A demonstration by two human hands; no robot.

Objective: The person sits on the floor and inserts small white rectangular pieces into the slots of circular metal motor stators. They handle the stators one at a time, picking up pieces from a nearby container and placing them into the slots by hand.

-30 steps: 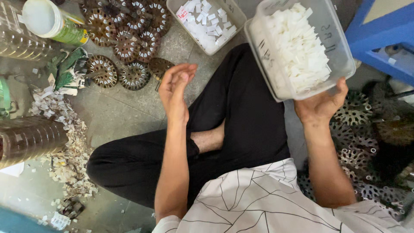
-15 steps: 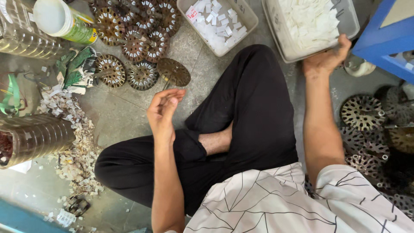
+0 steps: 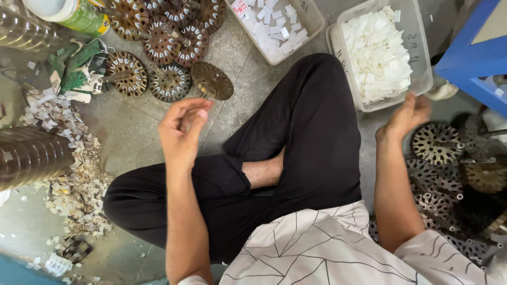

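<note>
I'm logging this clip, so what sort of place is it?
Probably a small floor-level workshop: slotted metal discs lie in heaps on bare concrete, bins of white paper slips stand nearby, and scrap trimmings litter the floor.

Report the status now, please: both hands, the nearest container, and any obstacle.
Left hand empty, loosely curled above the knee. Right hand open, empty, beside the clear plastic tub of white paper slips on the floor. Nothing between them.

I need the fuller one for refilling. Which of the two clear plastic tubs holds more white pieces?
The right tub, nearest the right hand, is heaped with white pieces; the left tub holds only a thin layer.
</note>
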